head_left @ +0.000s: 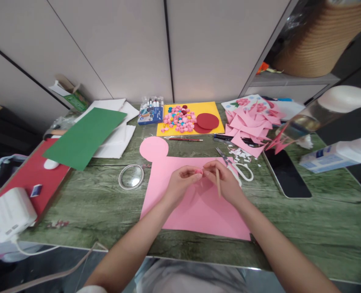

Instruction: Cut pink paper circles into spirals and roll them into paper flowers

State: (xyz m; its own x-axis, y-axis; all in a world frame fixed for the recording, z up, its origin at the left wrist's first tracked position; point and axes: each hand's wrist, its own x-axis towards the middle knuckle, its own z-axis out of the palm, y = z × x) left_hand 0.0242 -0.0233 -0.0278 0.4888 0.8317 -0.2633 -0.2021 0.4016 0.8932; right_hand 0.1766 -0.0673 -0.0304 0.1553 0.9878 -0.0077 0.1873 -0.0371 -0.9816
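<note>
Both hands meet over the middle of a large pink paper sheet that lies flat on the green wood-grain bench; between them, raised a little above the sheet, sits a small pink paper coil. The left hand is curled nearly closed, thumb and forefinger pinching one side of the coil; the right hand is closed on the other side with its fingertips, and also carries a thin wooden stick that slants down from among its fingers toward the sheet.

The coil looks feather-light, soft and easily crushed; it will likely spring loose if the pinch slackens, so a gentle grip across its flat faces or at its rim seems best, with no squeeze through the centre. The stick looks stiff and slim, and is best held near its middle.

Just right of the hands lie white-handled scissors among white paper snippets; further right, a dark phone and a white bottle on its side. Behind, a yellow sheet bears a heap of small paper rosettes and red paper discs; pink offcuts are piled beside it. To the left lie a clear tape ring and a green sheet.
</note>
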